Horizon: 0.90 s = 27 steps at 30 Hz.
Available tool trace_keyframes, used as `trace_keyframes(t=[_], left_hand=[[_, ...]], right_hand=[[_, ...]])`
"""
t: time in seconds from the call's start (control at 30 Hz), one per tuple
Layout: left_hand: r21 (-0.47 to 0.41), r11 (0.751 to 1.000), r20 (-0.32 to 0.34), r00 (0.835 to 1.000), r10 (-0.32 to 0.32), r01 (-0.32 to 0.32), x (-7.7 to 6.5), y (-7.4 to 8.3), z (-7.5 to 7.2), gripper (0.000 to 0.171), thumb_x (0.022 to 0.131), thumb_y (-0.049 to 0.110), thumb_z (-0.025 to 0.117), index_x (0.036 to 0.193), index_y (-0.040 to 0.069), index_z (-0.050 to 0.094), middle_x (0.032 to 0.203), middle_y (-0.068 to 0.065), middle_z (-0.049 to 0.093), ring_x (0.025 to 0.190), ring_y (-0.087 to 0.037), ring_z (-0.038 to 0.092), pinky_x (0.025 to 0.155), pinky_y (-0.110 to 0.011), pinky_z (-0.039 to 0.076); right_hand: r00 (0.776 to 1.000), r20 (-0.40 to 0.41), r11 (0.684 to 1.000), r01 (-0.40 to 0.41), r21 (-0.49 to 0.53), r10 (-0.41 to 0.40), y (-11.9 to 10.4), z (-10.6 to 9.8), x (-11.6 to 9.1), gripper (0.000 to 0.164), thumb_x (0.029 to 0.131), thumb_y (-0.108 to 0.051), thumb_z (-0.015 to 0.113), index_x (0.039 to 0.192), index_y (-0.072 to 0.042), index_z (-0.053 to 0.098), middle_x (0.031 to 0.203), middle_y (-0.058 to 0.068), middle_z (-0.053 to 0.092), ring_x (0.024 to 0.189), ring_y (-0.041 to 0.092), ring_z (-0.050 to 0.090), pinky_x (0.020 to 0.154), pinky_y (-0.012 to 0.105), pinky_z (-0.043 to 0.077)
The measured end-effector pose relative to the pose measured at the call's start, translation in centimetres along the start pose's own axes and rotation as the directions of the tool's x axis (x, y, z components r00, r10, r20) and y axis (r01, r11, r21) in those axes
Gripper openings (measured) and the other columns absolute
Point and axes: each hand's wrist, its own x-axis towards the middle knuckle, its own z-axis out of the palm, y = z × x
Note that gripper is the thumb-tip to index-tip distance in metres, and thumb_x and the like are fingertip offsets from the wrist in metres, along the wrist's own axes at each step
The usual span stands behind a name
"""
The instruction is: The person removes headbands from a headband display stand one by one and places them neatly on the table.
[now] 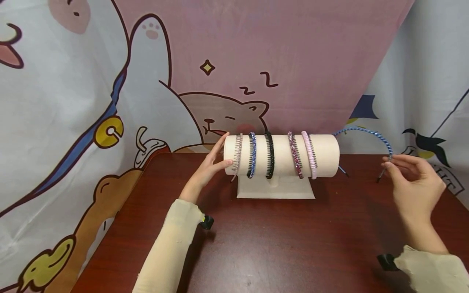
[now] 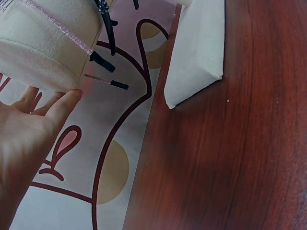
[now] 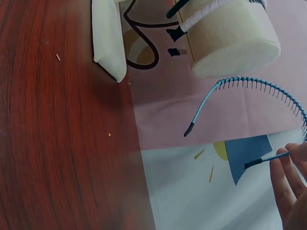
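Note:
A cream headband stand point(image 1: 281, 154), a padded roll on a flat base, carries several toothed headbands, among them a black headband point(image 1: 270, 154) and a light pink headband point(image 1: 309, 154). Against the roll's left end rests my left hand point(image 1: 205, 173), thumb toward the front and the other fingers spread behind it. In the left wrist view, fingertips point(image 2: 72, 95) touch that end. To the right of the roll, my right hand point(image 1: 417, 183) pinches a blue headband point(image 1: 382, 138) near one leg. Its arch and small wire teeth show in the right wrist view, with the other leg hanging free.
The stand's base point(image 1: 276, 189) sits on a dark red-brown wooden table point(image 1: 271, 244), near its far edge. A cartoon-printed cloth point(image 1: 311, 61) hangs right behind the table and along the left. Tiny specks lie on the tabletop.

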Motion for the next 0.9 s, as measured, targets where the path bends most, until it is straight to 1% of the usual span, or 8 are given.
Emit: trace_keyframes(t=[0.17, 0.27, 0.37, 0.43, 0.53, 0.6, 0.77, 0.9], left_hand=[[0.0, 1.0, 0.003, 1.0, -0.003, 0.003, -0.1, 0.2, -0.1, 0.079, 0.089, 0.034, 0.063, 0.156, 0.046, 0.022, 0.163, 0.002, 0.03, 0.146, -0.031, 0.031, 0.114, -0.068, 0.025], [-0.001, 1.0, 0.004, 1.0, 0.001, -0.001, -0.1, 0.2, -0.1, 0.08, 0.089, 0.036, 0.064, 0.156, 0.045, 0.022, 0.163, 0.002, 0.03, 0.145, -0.031, 0.031, 0.114, -0.069, 0.025], [0.0, 1.0, 0.006, 1.0, 0.007, -0.007, 0.0, 0.0, -0.2, 0.082, 0.088, 0.046, 0.068, 0.156, 0.044, 0.022, 0.163, 0.002, 0.029, 0.146, -0.031, 0.03, 0.114, -0.069, 0.022], [0.002, 1.0, 0.007, 1.0, 0.005, -0.005, 0.0, -0.2, -0.2, 0.087, 0.084, 0.056, 0.07, 0.156, 0.044, 0.022, 0.163, 0.002, 0.029, 0.148, -0.031, 0.029, 0.115, -0.07, 0.021], [0.007, 1.0, 0.006, 1.0, -0.001, 0.001, 0.0, -0.3, -0.2, 0.091, 0.08, 0.063, 0.071, 0.156, 0.046, 0.023, 0.164, 0.003, 0.029, 0.149, -0.029, 0.027, 0.115, -0.07, 0.019], [0.01, 1.0, 0.004, 1.0, -0.007, 0.007, -0.1, -0.3, -0.2, 0.089, 0.082, 0.061, 0.071, 0.155, 0.047, 0.023, 0.163, 0.004, 0.029, 0.149, -0.029, 0.028, 0.115, -0.07, 0.02], [0.01, 1.0, 0.005, 1.0, -0.008, 0.007, 0.0, -0.3, -0.2, 0.081, 0.088, 0.045, 0.068, 0.156, 0.046, 0.023, 0.163, 0.002, 0.03, 0.148, -0.03, 0.029, 0.115, -0.07, 0.02], [0.002, 1.0, 0.009, 1.0, -0.005, 0.005, 0.1, -0.2, -0.2, 0.081, 0.089, 0.042, 0.067, 0.156, 0.044, 0.023, 0.163, 0.001, 0.03, 0.149, -0.031, 0.028, 0.116, -0.069, 0.02]], right_hand=[[1.0, 0.006, 1.0, -0.016, -0.001, 0.016, 0.3, -0.4, 0.2, 0.027, 0.086, 0.004, 0.071, 0.113, 0.003, 0.072, 0.091, -0.031, 0.069, 0.081, -0.012, 0.068, 0.073, 0.004, 0.05], [1.0, 0.007, 1.0, -0.022, 0.0, 0.022, 0.4, -0.6, 0.3, 0.027, 0.087, 0.003, 0.071, 0.113, 0.002, 0.072, 0.091, -0.03, 0.069, 0.081, -0.012, 0.068, 0.073, 0.003, 0.049], [1.0, 0.001, 1.0, -0.023, 0.007, 0.023, 0.6, -0.8, 0.4, 0.026, 0.087, 0.003, 0.07, 0.113, 0.004, 0.071, 0.091, -0.029, 0.07, 0.08, -0.011, 0.068, 0.072, 0.004, 0.05], [1.0, 0.0, 0.999, -0.031, 0.013, 0.031, 0.6, -1.0, 0.4, 0.026, 0.087, 0.004, 0.07, 0.112, 0.005, 0.071, 0.091, -0.028, 0.071, 0.08, -0.011, 0.068, 0.071, 0.004, 0.05], [0.999, 0.003, 0.999, -0.045, 0.018, 0.045, 0.8, -1.2, 0.5, 0.026, 0.087, 0.005, 0.07, 0.113, 0.005, 0.071, 0.091, -0.027, 0.071, 0.081, -0.01, 0.069, 0.071, 0.004, 0.05], [0.999, 0.007, 0.999, -0.052, 0.002, 0.052, 0.8, -1.3, 0.5, 0.027, 0.087, 0.005, 0.069, 0.114, 0.002, 0.071, 0.092, -0.028, 0.07, 0.082, -0.011, 0.068, 0.072, 0.003, 0.05], [0.999, 0.007, 0.998, -0.044, -0.033, 0.044, 0.9, -1.6, 0.7, 0.027, 0.089, 0.003, 0.068, 0.115, -0.004, 0.072, 0.095, -0.029, 0.068, 0.084, -0.013, 0.066, 0.074, 0.001, 0.047], [0.999, -0.007, 0.999, -0.04, -0.003, 0.04, 1.0, -1.9, 1.0, 0.026, 0.088, 0.005, 0.068, 0.114, 0.001, 0.071, 0.093, -0.028, 0.069, 0.083, -0.012, 0.067, 0.073, 0.002, 0.049]])
